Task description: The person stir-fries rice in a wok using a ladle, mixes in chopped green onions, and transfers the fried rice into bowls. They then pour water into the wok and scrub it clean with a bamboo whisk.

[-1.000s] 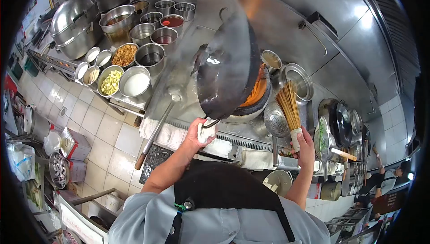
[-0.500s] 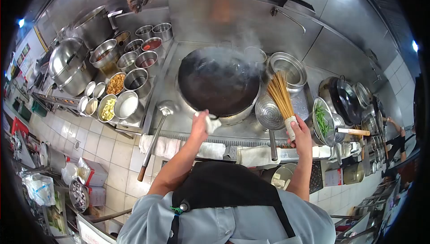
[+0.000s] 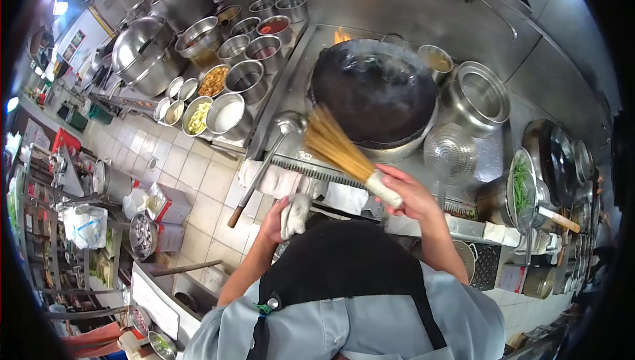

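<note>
My right hand (image 3: 409, 195) is closed round the white-wrapped handle of a bamboo wok brush (image 3: 342, 152). Its bristles point up and left, in front of the wok's lower left rim and somewhat blurred. In my left hand (image 3: 272, 220) is a bunched white cloth (image 3: 295, 216), held near the counter's front edge. Dark and steaming, the large wok (image 3: 374, 95) sits on the stove beyond both hands. A ladle (image 3: 271, 155) with a wooden handle end lies left of the brush. To the right of the wok rests a perforated strainer (image 3: 451, 152).
A flame (image 3: 341, 35) shows behind the wok's left side. Several metal seasoning pots, one with white contents (image 3: 229, 114), stand on the left. A steel pot (image 3: 477, 99) is right of the wok, and a strainer of green vegetables (image 3: 520, 185) is farther right. Folded cloths (image 3: 345, 198) line the front edge.
My right hand has swung the brush leftward from beside the strainer to the wok's front. My left hand has drawn back from the wok's rim with the cloth. The view has shifted.
</note>
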Demonstrator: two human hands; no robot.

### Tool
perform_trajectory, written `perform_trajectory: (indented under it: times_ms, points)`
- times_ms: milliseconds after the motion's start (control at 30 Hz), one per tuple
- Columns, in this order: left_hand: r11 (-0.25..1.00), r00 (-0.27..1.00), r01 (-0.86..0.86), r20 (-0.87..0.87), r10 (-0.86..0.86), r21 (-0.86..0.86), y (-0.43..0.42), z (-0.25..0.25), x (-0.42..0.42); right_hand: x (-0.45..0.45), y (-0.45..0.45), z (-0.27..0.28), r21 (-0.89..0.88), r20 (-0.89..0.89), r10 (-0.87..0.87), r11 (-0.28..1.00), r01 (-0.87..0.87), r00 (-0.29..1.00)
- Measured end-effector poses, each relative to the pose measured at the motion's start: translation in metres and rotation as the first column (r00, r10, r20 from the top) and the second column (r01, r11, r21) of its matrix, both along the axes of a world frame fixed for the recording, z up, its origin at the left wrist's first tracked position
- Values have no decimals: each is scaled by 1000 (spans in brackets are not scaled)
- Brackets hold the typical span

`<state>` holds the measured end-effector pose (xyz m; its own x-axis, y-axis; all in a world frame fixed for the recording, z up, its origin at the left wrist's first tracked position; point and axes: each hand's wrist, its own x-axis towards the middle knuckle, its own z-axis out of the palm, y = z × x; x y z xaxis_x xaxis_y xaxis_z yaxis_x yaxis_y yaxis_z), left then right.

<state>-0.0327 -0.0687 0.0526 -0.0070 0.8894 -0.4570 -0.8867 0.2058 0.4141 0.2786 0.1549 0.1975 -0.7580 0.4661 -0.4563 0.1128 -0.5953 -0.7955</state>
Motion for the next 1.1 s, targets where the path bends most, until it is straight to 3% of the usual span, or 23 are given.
perform_trajectory:
  times_ms: [67,133,200,233,267,333,400,433,467,567,600,700,767,833,933,1000,1067,1100]
  points:
    - [994,990,-78,112,87,-76,-45,-40,-10,-45,3,-16,-16,54,94,996,-93,994]
    - [939,950,-286,75,304,-193,-85,-61,-18,-90,2,-50,-52,41,170,984,-168,985]
    - [817,854,-490,20,520,-303,-126,-108,-41,-137,-4,-93,-87,17,253,964,-251,967]
    - [710,800,-560,-55,597,-428,-129,-102,-49,-159,-10,-106,-97,34,302,950,-297,953]
    - [749,798,-571,-10,603,-336,-140,-115,-71,-175,-12,-112,-89,36,417,906,-413,908]
    - [729,771,-604,-2,637,-322,-136,-85,-83,-200,-21,-90,85,271,541,810,-580,796]
    - [817,855,-512,-65,514,-264,-119,-41,-96,-221,-25,-90,163,394,595,704,-691,700]
    - [927,928,-370,3,371,-66,-111,-28,-106,-233,-26,-87,114,387,609,714,-691,693]
    - [928,928,-371,-46,369,-47,-101,-19,-107,-246,-27,-85,64,376,625,719,-692,684]
    - [996,970,-89,-228,89,11,-52,62,-83,-283,-39,-106,-267,-25,387,886,-379,922]
    - [1000,957,4,-290,-3,1,-41,65,-83,-295,-46,-100,-370,85,169,920,-126,982]
    - [998,919,56,-391,-43,23,-13,68,-97,-304,-30,-111,-192,21,26,981,-22,999]
    - [998,939,38,-344,-20,45,-13,67,-118,-273,-25,-58,-138,-67,-53,990,44,996]
    - [999,939,-10,-343,27,54,-8,73,-125,-228,-19,-7,-195,-195,-89,980,50,977]
    - [995,914,-91,-400,71,-29,-18,44,-147,-144,9,41,-220,-377,-159,972,79,912]
    - [980,908,-139,-412,70,-140,-42,1,-163,-90,33,67,22,-349,-293,947,321,890]
    - [950,922,-192,-376,89,-246,-71,-47,-170,-42,65,72,7,-238,-426,898,440,873]
    - [918,930,-213,-357,85,-335,-88,-77,-175,-22,85,39,59,-187,-520,841,538,834]
